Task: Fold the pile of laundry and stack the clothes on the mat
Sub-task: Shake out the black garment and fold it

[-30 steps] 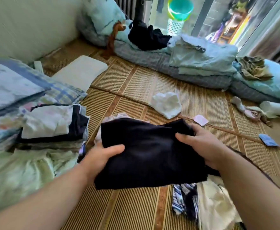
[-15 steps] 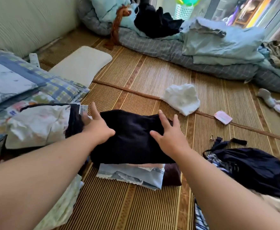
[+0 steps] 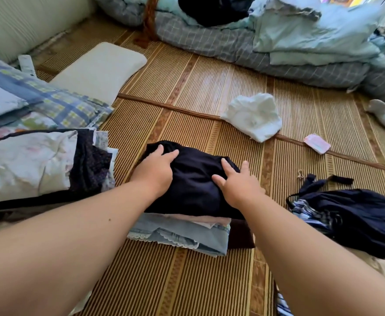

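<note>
A person's left hand (image 3: 157, 169) and right hand (image 3: 237, 183) lie flat, fingers spread, pressing on a folded dark navy garment (image 3: 193, 185) that tops a small stack of folded clothes (image 3: 187, 233) on the woven straw mat (image 3: 187, 87). Neither hand grips anything; both merely smooth the cloth. Beneath it sit a pinkish layer and a light blue piece with a scalloped lace edge. A second, larger stack (image 3: 38, 165) of folded pieces rests to the left, suggesting the job is well underway. Still unfolded, by the look of it, is the heap of dark and striped laundry (image 3: 351, 215) at right, and a crumpled white item (image 3: 254, 116) lies apart farther up the mat. Bedding (image 3: 300, 42) lines the far wall. The right-hand heap runs out of frame, so how much remains cannot be judged; the arms hide part of the small stack, and the lower layers are hard to identify.
</note>
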Available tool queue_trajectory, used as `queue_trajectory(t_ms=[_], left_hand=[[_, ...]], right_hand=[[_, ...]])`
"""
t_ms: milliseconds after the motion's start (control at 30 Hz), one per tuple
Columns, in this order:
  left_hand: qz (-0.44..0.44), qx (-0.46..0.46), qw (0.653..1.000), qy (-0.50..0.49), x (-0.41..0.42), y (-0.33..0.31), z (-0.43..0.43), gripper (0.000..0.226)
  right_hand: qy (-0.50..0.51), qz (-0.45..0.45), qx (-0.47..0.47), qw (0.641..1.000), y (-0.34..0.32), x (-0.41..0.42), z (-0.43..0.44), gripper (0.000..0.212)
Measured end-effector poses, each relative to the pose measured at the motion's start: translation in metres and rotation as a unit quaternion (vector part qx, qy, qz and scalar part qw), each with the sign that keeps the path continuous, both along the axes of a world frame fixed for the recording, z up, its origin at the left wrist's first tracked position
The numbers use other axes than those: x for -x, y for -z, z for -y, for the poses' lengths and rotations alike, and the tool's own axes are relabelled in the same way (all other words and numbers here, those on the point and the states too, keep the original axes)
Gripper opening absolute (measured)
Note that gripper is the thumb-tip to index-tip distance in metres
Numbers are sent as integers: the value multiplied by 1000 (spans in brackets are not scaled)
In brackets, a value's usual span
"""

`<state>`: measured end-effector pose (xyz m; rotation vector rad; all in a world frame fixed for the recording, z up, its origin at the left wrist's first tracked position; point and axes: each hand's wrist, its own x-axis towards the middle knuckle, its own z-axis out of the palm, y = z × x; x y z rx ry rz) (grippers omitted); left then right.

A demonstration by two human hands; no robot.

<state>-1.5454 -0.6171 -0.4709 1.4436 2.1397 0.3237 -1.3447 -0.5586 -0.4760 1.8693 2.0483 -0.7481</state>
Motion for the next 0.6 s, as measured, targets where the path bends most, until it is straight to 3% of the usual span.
queue_trajectory(t_ms=[200, 600], left_hand=[[39, -35, 998, -28, 6, -26, 16, 57], [-92, -68, 984, 139, -68, -75, 55, 69]], right_hand=[[-23, -79, -107, 991, -18, 0, 13, 62], [-25, -139, -182, 973, -73, -41, 60, 72]])
